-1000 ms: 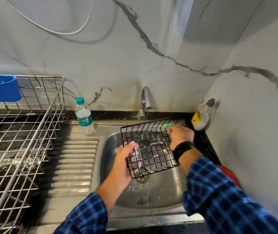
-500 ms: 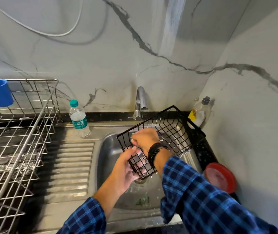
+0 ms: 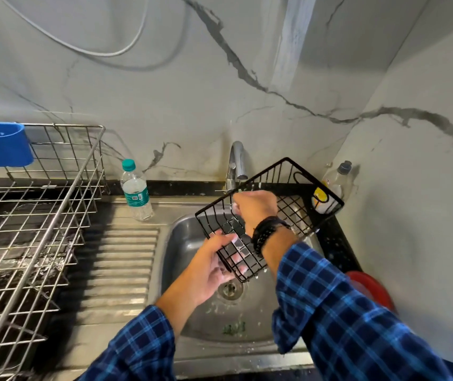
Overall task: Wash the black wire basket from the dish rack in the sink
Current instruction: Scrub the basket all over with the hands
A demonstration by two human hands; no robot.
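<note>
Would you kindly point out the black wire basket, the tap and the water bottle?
black wire basket [image 3: 306,188]: head view, on its far side wall.
tap [image 3: 236,158]: head view, on the curved spout.
water bottle [image 3: 136,194]: head view, on the label.

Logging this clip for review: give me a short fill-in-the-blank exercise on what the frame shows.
1. The left hand holds the black wire basket over the ____.
2. The right hand reaches ____ the basket.
3. The water bottle has a ____ cap.
4. The blue holder hangs on the dish ____.

Missing words: sink; inside; green; rack
</note>
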